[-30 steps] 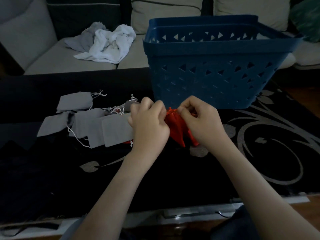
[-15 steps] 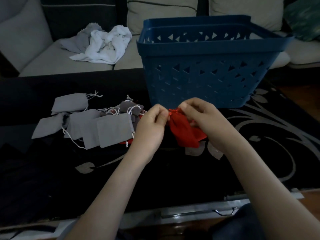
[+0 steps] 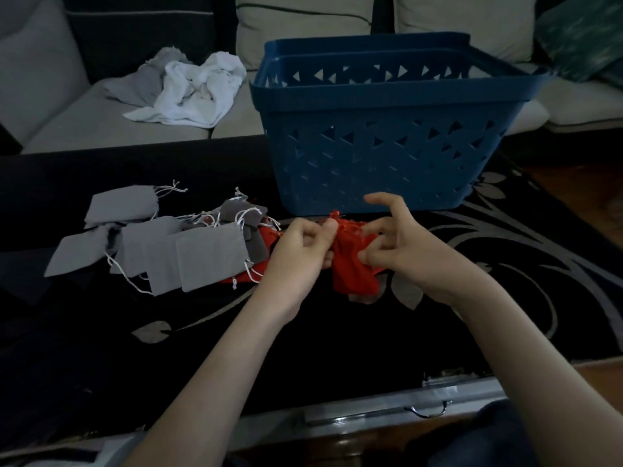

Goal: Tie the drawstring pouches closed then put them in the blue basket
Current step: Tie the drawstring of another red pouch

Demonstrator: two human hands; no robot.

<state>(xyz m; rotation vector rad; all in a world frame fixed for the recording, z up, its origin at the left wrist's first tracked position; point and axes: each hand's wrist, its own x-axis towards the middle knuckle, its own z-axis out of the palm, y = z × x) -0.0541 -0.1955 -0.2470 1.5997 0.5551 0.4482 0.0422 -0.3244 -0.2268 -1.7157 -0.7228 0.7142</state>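
Note:
A red drawstring pouch (image 3: 352, 274) hangs between my hands just in front of the blue basket (image 3: 381, 156). My left hand (image 3: 300, 251) pinches the gathered neck of the pouch at its left side. My right hand (image 3: 397, 244) holds the pouch's right side with thumb and lower fingers, while its index finger is raised. Several grey pouches (image 3: 209, 257) with white strings lie in a loose pile to the left on the dark patterned cloth (image 3: 505, 271). Another red pouch (image 3: 266, 235) shows partly under that pile.
The basket stands at the far middle of the table, its inside hidden from here. Behind it is a light sofa (image 3: 67, 109) with a heap of white and grey cloth (image 3: 188, 89). A metal strip (image 3: 387, 412) runs along the table's near edge.
The red pouch now hangs lower between my hands. My right hand has spread its fingers, with the index finger lifted. My left hand stays pinched at the pouch's neck.

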